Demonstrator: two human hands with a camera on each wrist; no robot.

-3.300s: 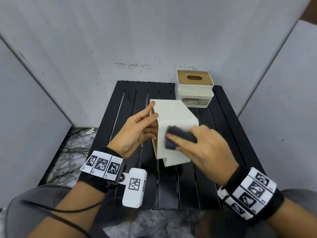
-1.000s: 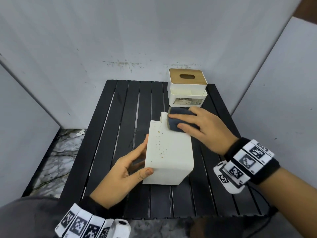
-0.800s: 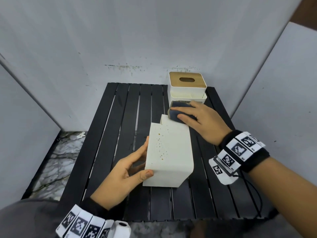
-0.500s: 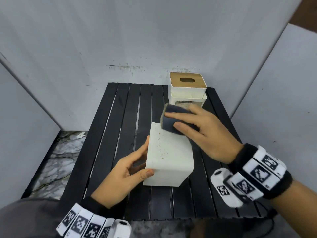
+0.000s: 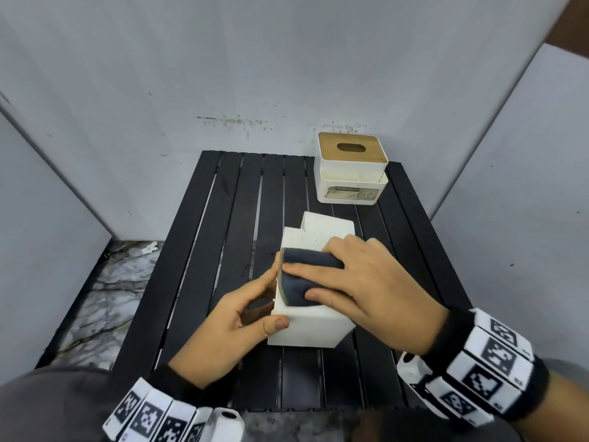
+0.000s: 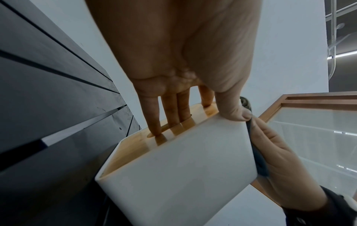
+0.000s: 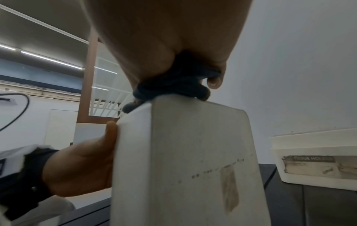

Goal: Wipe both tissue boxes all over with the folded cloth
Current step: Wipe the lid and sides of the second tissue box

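Observation:
A white tissue box (image 5: 314, 325) lies on its side in the middle of the black slatted table (image 5: 223, 237), with brown specks on its upward face. My right hand (image 5: 338, 282) holds the folded dark blue cloth (image 5: 296, 293) and presses it onto that face near the left edge. My left hand (image 5: 264, 304) grips the box from the left, its thumb on the near face. In the left wrist view its fingers (image 6: 154, 122) lie on the wooden lid (image 6: 135, 146). A second tissue box (image 5: 350, 173), white with a wooden lid, stands at the back right.
Grey panels wall the table in at the back, left and right. A marbled floor (image 5: 105, 295) shows to the left of the table. The second box carries a worn label (image 7: 313, 165) on its front.
My right hand has drawn the cloth from the far end of the box's upward face toward me, to its near left part. The left hand has kept its hold.

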